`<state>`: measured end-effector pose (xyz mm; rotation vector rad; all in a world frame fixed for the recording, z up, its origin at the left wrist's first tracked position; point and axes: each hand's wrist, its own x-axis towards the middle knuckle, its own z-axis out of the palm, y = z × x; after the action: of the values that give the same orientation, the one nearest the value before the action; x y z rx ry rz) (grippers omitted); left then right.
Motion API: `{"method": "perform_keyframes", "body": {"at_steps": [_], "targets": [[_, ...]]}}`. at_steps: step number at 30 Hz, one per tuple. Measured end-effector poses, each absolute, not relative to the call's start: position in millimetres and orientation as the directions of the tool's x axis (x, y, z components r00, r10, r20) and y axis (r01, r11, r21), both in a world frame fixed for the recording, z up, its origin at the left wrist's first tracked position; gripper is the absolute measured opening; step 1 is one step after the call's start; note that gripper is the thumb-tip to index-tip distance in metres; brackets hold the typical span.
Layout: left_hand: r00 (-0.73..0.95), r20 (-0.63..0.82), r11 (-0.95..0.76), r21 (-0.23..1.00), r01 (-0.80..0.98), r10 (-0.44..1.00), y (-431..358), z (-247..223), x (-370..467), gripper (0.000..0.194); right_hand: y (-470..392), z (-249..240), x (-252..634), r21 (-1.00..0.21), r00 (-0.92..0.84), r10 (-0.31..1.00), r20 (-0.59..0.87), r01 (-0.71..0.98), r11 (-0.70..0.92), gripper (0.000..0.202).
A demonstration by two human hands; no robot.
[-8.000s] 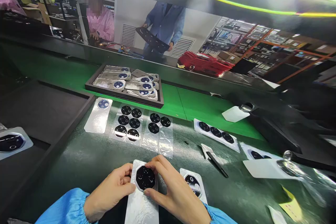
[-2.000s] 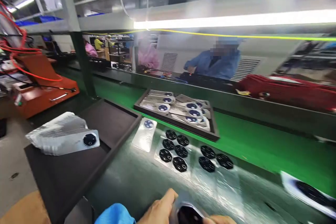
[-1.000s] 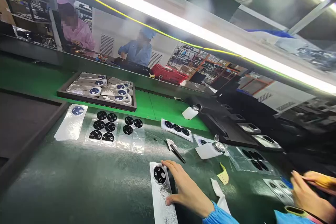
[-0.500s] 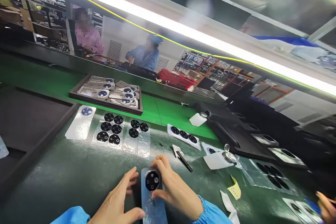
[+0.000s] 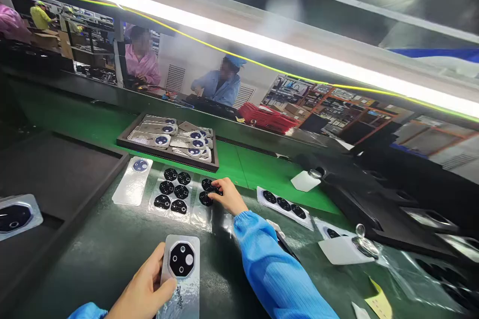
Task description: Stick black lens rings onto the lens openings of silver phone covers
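Observation:
My left hand (image 5: 144, 286) grips a silvery phone back cover (image 5: 187, 291) by its left side, thumb on the front face. Its black octagonal camera window (image 5: 182, 258) faces up. Farther forward, my right hand (image 5: 229, 195) reaches over a clear film sheet (image 5: 202, 219), thumb and forefinger closed at the right-hand disc. That disc is a black camera lens cover (image 5: 219, 190), mostly hidden behind my fingers. Two more lens covers lie just left of the fingertips. Beside them, another clear sheet (image 5: 153, 207) carries several lens covers (image 5: 166, 187).
A white-filmed stack of back covers (image 5: 129, 187) lies left of the sheets. Behind is a dark tray (image 5: 168, 153) of back covers; another black tray (image 5: 86, 159) is at left. White dispenser bottles (image 5: 339, 251) and a strip of lens covers (image 5: 283, 204) lie right. Co-workers sit beyond.
My right hand has left the back cover and moved forward to the lens covers. My left hand, apart from the back cover before, now holds it farther left. The view has shifted.

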<state>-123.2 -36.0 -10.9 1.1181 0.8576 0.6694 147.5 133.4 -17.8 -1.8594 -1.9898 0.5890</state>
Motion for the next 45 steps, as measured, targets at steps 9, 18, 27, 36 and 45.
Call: {"method": "perform_keyframes", "body": {"at_steps": [9,18,27,36,45], "targets": [[0.516,-0.24,0.281,0.96,-0.002,0.822,-32.8,-20.2,-126.2,0.035,171.8,-26.1,152.8,-0.367,-0.059,0.991,-0.117,0.93,0.012,0.029],[0.499,-0.237,0.296,0.954,-0.042,0.833,-32.4,-20.1,-124.6,0.03,180.6,-20.6,147.4,-0.274,-0.1,0.982,-0.163,0.96,0.052,0.029],[0.5,-0.284,0.392,0.912,-0.122,0.818,-31.2,-16.6,-122.2,0.036,170.9,-13.0,143.2,-0.211,-0.148,0.981,-0.123,0.97,0.12,0.03],[0.496,-0.288,0.384,0.917,-0.103,0.819,-30.9,-18.3,-122.3,0.041,160.7,-2.4,131.9,-0.119,-0.148,0.983,-0.112,0.984,0.135,0.032],[0.508,-0.323,0.439,0.89,-0.123,0.798,-31.1,-13.4,-122.1,0.046,169.4,-10.6,140.4,-0.169,-0.17,0.97,-0.174,0.976,0.14,0.032]]}}
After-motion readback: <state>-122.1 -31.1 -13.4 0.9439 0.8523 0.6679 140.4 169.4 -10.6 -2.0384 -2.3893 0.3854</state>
